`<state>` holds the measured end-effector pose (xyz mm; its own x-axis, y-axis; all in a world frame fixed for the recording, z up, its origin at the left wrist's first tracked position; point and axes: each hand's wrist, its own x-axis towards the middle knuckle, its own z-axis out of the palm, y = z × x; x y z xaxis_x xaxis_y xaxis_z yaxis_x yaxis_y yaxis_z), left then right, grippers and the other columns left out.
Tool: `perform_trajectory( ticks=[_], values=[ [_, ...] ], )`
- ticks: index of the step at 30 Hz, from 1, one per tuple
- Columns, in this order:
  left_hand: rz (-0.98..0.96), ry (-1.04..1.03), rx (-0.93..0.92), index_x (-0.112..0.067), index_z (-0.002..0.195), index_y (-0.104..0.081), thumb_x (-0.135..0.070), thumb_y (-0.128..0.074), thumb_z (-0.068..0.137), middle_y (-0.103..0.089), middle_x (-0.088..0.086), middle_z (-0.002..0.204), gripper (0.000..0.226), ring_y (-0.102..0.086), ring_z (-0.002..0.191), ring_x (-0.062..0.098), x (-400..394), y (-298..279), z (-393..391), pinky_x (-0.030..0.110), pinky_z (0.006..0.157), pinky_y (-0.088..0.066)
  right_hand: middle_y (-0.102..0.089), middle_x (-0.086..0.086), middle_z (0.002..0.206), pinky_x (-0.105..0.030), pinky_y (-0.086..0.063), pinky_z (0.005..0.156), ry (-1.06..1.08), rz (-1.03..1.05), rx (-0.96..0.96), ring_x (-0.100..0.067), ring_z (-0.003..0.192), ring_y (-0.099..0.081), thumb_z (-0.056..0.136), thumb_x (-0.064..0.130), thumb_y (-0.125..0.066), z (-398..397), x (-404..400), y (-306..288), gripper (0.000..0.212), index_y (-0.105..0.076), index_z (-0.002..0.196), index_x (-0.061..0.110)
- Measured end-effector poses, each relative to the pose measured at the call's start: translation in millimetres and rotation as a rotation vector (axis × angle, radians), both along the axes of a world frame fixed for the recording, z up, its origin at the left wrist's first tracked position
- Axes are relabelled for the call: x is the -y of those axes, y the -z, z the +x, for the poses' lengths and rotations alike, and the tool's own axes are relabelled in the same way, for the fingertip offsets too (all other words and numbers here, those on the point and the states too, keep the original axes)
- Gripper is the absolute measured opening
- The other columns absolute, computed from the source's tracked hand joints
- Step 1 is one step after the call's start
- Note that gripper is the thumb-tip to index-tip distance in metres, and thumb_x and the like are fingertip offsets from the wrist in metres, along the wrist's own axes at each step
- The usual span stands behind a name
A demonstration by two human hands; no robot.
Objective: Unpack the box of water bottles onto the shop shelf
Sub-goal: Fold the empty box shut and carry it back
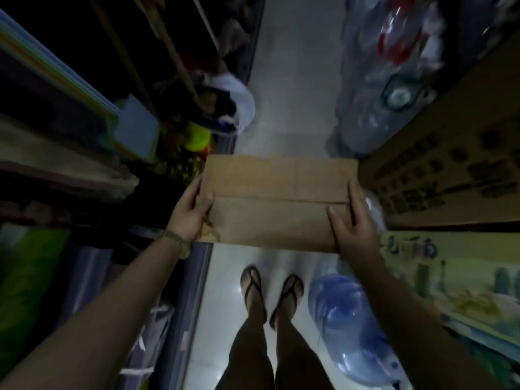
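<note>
A brown cardboard box [277, 199] with its flaps folded closed hangs in the air above the aisle floor, in front of me. My left hand [191, 211] grips its left end, thumb on top and fingers under the edge. My right hand [353, 220] grips its right end the same way, thumb lying across the top flap. The box's near left corner is torn. Whatever it contains is hidden. Dark shop shelves [84, 142] stand along the left side.
Large clear water jugs [374, 88] stand at the right, a blue one [346, 325] lies by my sandalled feet [270, 288]. Printed cartons [450, 170] are stacked on the right. A white bag [239, 105] juts from the left shelves. The tiled aisle [292, 80] runs ahead.
</note>
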<state>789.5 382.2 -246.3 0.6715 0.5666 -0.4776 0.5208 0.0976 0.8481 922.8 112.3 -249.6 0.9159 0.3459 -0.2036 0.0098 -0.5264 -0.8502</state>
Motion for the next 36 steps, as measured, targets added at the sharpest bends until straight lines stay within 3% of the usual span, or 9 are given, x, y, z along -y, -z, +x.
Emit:
perform_trajectory(
  ticks=[3,7,13,16,20,23,26,31,36],
  values=[
    [0.017,-0.006,-0.07,-0.028,0.139,-0.043,-0.051,-0.062,0.077,-0.054,0.001,0.137,0.069,-0.051,0.126,0.02,-20,83,3,0.044,0.109,-0.039,-0.027,-0.002,0.156,-0.033,-0.028,0.114,-0.068,-0.041,-0.074,-0.017,0.142,-0.028,0.088,0.034,-0.054,3,-12,91,0.072,-0.019,0.151,0.025],
    [-0.011,-0.015,-0.137,-0.024,0.143,-0.039,-0.055,-0.061,0.07,-0.052,0.002,0.138,0.082,-0.051,0.125,0.021,-32,190,4,0.045,0.109,-0.039,-0.041,-0.004,0.148,-0.028,-0.036,0.102,0.019,-0.075,-0.174,-0.016,0.131,-0.042,0.082,0.039,-0.055,-10,-21,201,0.079,-0.019,0.152,0.026],
    [-0.062,-0.092,-0.251,-0.027,0.141,-0.04,-0.031,-0.058,0.082,-0.051,0.002,0.139,0.061,-0.048,0.129,0.026,-26,345,-21,0.049,0.109,-0.038,-0.038,0.003,0.149,-0.019,-0.035,0.097,-0.033,-0.119,-0.225,-0.007,0.13,-0.039,0.085,0.033,-0.056,-29,-23,342,0.079,-0.016,0.152,0.028],
    [-0.064,-0.051,-0.295,-0.039,0.132,-0.045,-0.021,-0.055,0.089,-0.052,-0.004,0.135,0.048,-0.048,0.126,0.021,-22,401,-32,0.051,0.109,-0.038,-0.031,0.006,0.153,-0.032,-0.036,0.109,-0.019,-0.125,-0.241,0.0,0.133,-0.031,0.086,0.024,-0.061,-37,-17,397,0.078,-0.02,0.152,0.024],
    [-0.082,-0.064,-0.32,-0.027,0.143,-0.038,-0.011,-0.051,0.096,-0.049,-0.002,0.139,0.052,-0.047,0.125,0.016,-17,445,-36,0.036,0.105,-0.041,-0.032,0.003,0.154,-0.04,-0.042,0.106,-0.046,-0.175,-0.247,-0.014,0.133,-0.039,0.091,0.023,-0.06,-53,-13,450,0.077,-0.014,0.152,0.029],
    [-0.103,-0.05,-0.305,-0.024,0.142,-0.037,-0.006,-0.049,0.096,-0.048,0.001,0.138,0.05,-0.047,0.123,0.017,-15,469,-37,0.037,0.105,-0.041,-0.034,0.001,0.153,-0.031,-0.046,0.095,-0.041,-0.21,-0.242,-0.017,0.125,-0.048,0.093,0.028,-0.057,-60,-10,475,0.075,-0.011,0.153,0.03],
    [-0.15,-0.048,-0.298,-0.034,0.133,-0.04,-0.008,-0.052,0.095,-0.048,0.005,0.139,0.048,-0.048,0.125,0.023,-15,485,-41,0.047,0.105,-0.043,-0.038,0.004,0.151,-0.003,-0.04,0.083,-0.008,-0.209,-0.281,-0.002,0.111,-0.052,0.093,0.025,-0.06,-66,-6,493,0.075,-0.014,0.152,0.03],
    [-0.173,-0.119,-0.287,-0.052,0.12,-0.041,-0.009,-0.05,0.096,-0.049,-0.005,0.133,0.05,-0.052,0.117,0.015,-8,503,-53,0.041,0.091,-0.05,-0.033,0.002,0.154,-0.046,-0.046,0.103,0.007,-0.218,-0.273,-0.021,0.133,-0.044,0.091,0.029,-0.061,-71,-4,509,0.078,-0.011,0.149,0.044],
    [-0.144,-0.103,-0.31,-0.038,0.134,-0.037,-0.004,-0.048,0.096,-0.049,-0.001,0.137,0.052,-0.052,0.116,0.016,-9,504,-47,0.025,0.08,-0.049,-0.03,0.002,0.155,-0.051,-0.042,0.104,-0.013,-0.216,-0.256,-0.02,0.137,-0.038,0.09,0.031,-0.06,-68,-6,505,0.078,-0.01,0.148,0.045]
  ],
)
